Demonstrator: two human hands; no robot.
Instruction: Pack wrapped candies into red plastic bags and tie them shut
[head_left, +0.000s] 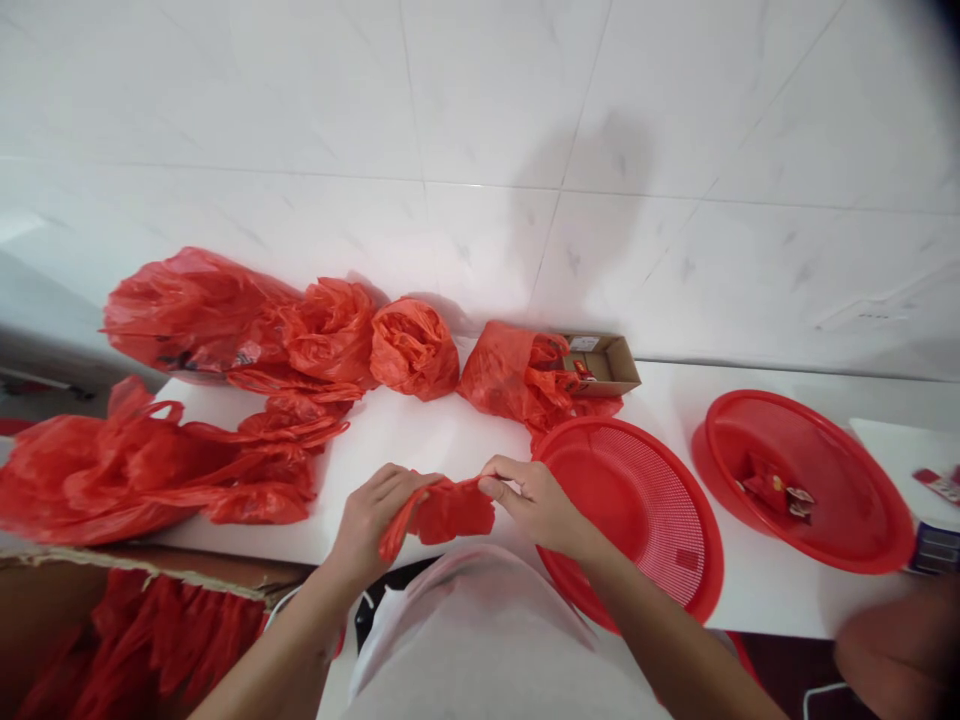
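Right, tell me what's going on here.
A person's left hand and right hand hold a red bag between them in their fingers, at a table. Other bags sit at the left and along the wall. A basket stands beside the right hand; farther right, a basin holds small packets.

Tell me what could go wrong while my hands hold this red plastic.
The red plastic between your left hand and right hand might tear if tugged. Your right forearm crosses over the red mesh basket and could knock it. The red bag at far left juts past the table's edge and might slip off.
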